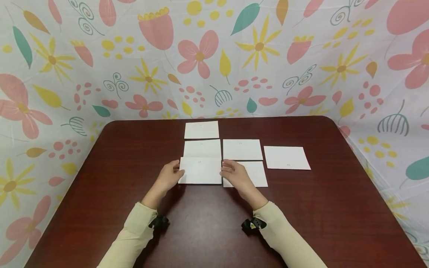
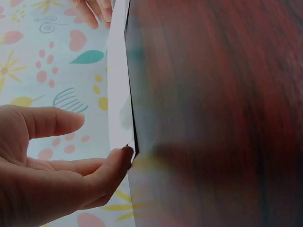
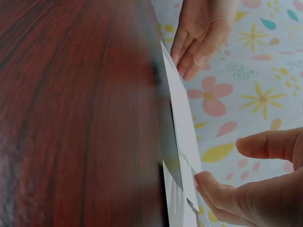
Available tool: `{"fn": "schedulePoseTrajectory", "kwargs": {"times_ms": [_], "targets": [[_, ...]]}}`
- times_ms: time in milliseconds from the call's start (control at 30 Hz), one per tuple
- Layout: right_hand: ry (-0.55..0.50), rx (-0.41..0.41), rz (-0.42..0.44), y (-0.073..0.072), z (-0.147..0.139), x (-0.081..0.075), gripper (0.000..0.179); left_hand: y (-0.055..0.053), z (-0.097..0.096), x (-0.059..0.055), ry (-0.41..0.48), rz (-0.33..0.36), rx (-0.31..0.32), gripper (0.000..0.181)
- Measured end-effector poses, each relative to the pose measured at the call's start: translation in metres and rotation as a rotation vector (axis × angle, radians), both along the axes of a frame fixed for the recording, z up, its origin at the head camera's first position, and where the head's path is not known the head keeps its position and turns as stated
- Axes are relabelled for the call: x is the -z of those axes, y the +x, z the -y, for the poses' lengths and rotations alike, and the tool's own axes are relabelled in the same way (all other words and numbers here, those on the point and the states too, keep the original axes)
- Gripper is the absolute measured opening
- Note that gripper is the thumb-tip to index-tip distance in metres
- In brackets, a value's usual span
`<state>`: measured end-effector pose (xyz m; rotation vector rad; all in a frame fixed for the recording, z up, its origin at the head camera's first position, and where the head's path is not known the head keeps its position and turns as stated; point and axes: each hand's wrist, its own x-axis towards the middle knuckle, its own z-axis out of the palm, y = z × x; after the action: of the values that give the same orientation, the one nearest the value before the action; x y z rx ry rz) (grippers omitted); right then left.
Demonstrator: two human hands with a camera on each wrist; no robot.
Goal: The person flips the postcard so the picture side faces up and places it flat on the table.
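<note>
A white paper card (image 1: pixel 200 170) lies at the front left of a group of cards, its back edge over the front of another white card (image 1: pixel 202 149). At its left edge is my left hand (image 1: pixel 170 175); a fingertip touches the edge in the left wrist view, with the thumb (image 2: pixel 57 121) apart from it. My right hand (image 1: pixel 237 175) is by the card's right edge, above a neighbouring white card (image 1: pixel 256 175) that it partly hides. In the right wrist view a fingertip touches a card edge and the thumb (image 3: pixel 265 144) stands away.
More white cards lie around: one at the back (image 1: pixel 201 130), one in the middle row (image 1: pixel 242 149) and one farther right (image 1: pixel 287 158), each with a small mark too tiny to read. The dark wooden table (image 1: pixel 207 230) meets a flower-printed cloth (image 1: pixel 214 56) behind.
</note>
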<state>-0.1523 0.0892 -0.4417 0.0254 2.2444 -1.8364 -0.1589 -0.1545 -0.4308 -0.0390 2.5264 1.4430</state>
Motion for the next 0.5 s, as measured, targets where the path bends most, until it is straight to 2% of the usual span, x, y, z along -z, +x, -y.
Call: {"fn": "schedulePoseTrajectory", "kwargs": {"times_ms": [167,500], "targets": [[-0.075,0.042,0.007,-0.0015,-0.0003,0.0011,0.047,-0.0003,0.0003,0.0005,0.036,-0.053,-0.06,0.049],[-0.036,0.14,-0.011,-0.0057,0.0004,0.0018,0.038,-0.0038,0.0017,0.0037,0.05,-0.174,-0.153,0.037]]}}
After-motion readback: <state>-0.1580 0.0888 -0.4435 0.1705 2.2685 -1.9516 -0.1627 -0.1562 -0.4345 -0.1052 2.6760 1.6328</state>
